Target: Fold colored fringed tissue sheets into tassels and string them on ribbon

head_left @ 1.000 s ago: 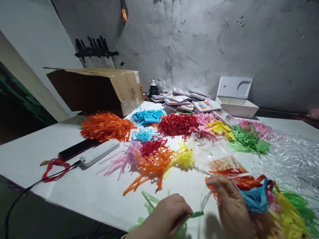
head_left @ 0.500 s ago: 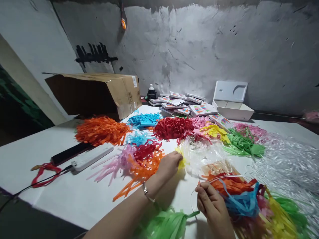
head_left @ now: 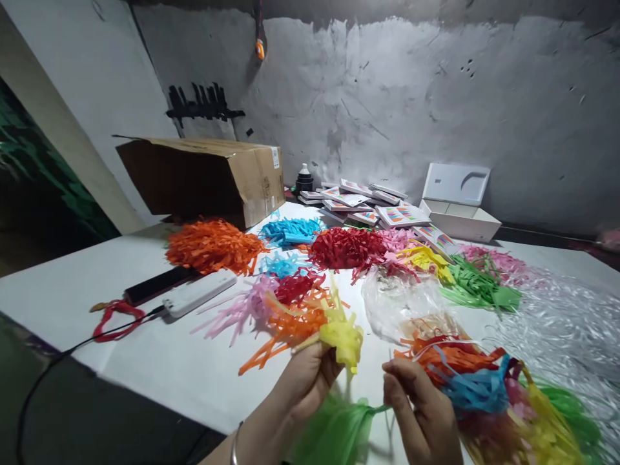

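Pinched in my left hand [head_left: 310,374] is a yellow paper tassel [head_left: 343,337], raised above the table with its strips hanging loosely. My right hand [head_left: 421,407] is closed on a thin needle [head_left: 390,354], whose tip sticks up past the thumb and forefinger. A green tassel [head_left: 336,426] hangs below, between the two hands, its twisted end close to my right fingers. Beside my right hand lies a bundle of strung tassels, with orange strips [head_left: 465,358] and blue strips [head_left: 479,391] on top. An orange tassel [head_left: 295,323] lies just behind my left hand.
Red tassels [head_left: 346,248], a large orange heap [head_left: 216,248] and green strips [head_left: 479,284] spread across the white table. A clear plastic bag [head_left: 402,303] lies mid-table. Behind stand a cardboard box [head_left: 256,184], stacked flat packs [head_left: 402,215] and a white box [head_left: 460,223]. A power strip [head_left: 201,294] sits left.
My left hand has drawn the yellow tassel back from beside the plastic bag, nearer to me and my right hand. My right hand keeps the needle upright. The view has turned slightly left.
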### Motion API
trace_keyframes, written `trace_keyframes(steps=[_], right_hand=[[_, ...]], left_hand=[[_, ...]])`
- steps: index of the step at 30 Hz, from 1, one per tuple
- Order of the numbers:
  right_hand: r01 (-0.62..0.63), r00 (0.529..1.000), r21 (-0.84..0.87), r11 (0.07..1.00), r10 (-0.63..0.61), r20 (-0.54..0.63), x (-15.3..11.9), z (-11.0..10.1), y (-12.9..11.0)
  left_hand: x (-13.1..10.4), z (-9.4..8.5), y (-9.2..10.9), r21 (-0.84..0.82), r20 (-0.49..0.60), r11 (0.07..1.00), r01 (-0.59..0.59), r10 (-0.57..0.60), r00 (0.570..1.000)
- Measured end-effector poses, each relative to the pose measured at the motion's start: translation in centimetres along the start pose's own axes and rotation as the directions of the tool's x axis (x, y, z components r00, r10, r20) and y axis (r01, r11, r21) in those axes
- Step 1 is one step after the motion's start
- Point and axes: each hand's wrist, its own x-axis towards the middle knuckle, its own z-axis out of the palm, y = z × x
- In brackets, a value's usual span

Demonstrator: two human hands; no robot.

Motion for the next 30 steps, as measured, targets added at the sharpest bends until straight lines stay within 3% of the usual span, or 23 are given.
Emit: trace_keyframes(steps=[4,7,9,12,15,17,18,19,20,22,25,30], right_hand=[[0.284,0.959,-0.143,0.948,-0.283,0.026,-1.0,1.4,-1.0],[0.352,0.934,-0.179,0.919,-0.356,0.009,-1.2,2.1,-1.2],[0.259,0.965,-0.106,0.960,-0.261,-0.005,-0.9,1.8,-1.4],[-0.027,1.000,0.073,0.997,0.026,0.014,0.2,0.3,-1.5],[-0.113,0.988,-0.047,0.992,0.117,0.101,1.8,-1.3,-1.7],[-0.074,0.974,-0.185,0.980,0.111,0.198,2.6,-1.7,-1.9],[-0.076,0.961,-0.207,0.975,0.127,0.247,2.8,-1.7,-2.0],[-0.097,0.947,-0.195,0.976,0.151,0.285,2.9,-1.6,-2.2],[-0.133,0.931,-0.163,0.978,0.179,0.319,2.9,-1.4,-2.4],[-0.227,0.899,-0.081,0.971,0.241,0.365,2.6,-0.9,-2.7],[-0.346,0.883,0.042,0.937,0.310,0.351,1.9,-0.6,-2.8],[-0.408,0.878,0.139,0.902,0.347,0.329,1.4,-0.8,-2.0]], left_hand=[[-1.1,0.2,-1.0,-0.004,-0.073,1.000,0.016,-0.017,0.997],[-1.8,0.3,-1.7,0.007,-0.103,1.000,0.013,-0.012,0.995],[-1.9,-0.3,-1.9,0.059,-0.118,0.998,0.002,0.005,0.993],[-1.5,-1.7,-1.5,0.138,-0.167,0.988,-0.063,0.086,0.982],[-1.7,-3.1,-0.3,0.204,-0.208,0.949,-0.242,0.283,0.936],[-2.6,-3.3,0.5,0.425,-0.090,0.792,-0.438,0.518,0.850],[-3.2,-3.1,0.7,0.556,0.058,0.646,-0.523,0.597,0.800],[-3.7,-2.8,0.8,0.655,0.239,0.473,-0.589,0.610,0.756],[-4.3,-2.4,0.8,0.705,0.412,0.312,-0.637,0.552,0.725],[-4.9,-1.7,0.5,0.716,0.602,0.130,-0.686,0.382,0.701],[-4.8,-1.4,-0.1,0.756,0.576,0.114,-0.644,0.350,0.739],[-3.6,-2.6,0.1,0.804,0.363,0.313,-0.506,0.416,0.834]])
